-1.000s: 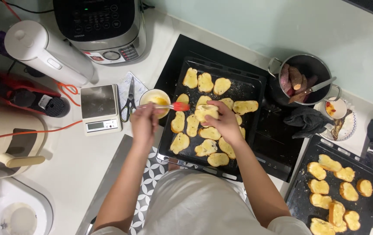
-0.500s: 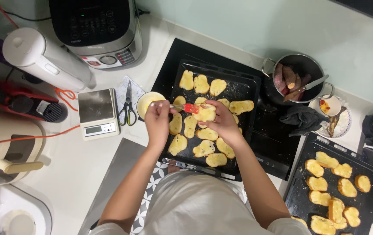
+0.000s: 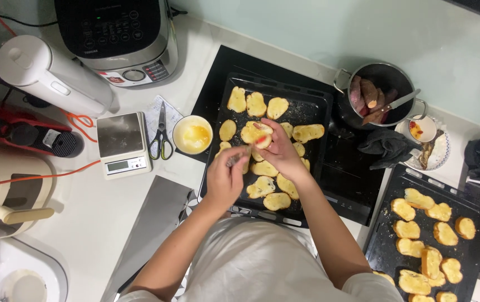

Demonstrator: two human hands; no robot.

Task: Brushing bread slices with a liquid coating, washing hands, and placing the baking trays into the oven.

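Observation:
My right hand (image 3: 281, 154) holds one yellow pastry piece (image 3: 255, 132) above a black baking tray (image 3: 314, 109) that carries several more yellow pieces. My left hand (image 3: 223, 179) grips a small brush (image 3: 246, 150) whose red tip touches the held piece. A small bowl of yellow egg wash (image 3: 193, 135) stands just left of the tray.
A second black tray (image 3: 384, 246) with several glazed pieces sits at the right. A pot of sweet potatoes with a knife (image 3: 381, 96) stands behind it, beside a cup on a plate (image 3: 422, 130). Scissors (image 3: 162, 134), a kitchen scale (image 3: 121, 142), a white kettle (image 3: 50, 75) and a cooker (image 3: 118, 33) lie left.
My left hand has carried the brush from the egg-wash bowl over to the piece in my right hand and now brushes it. The view has shifted slightly.

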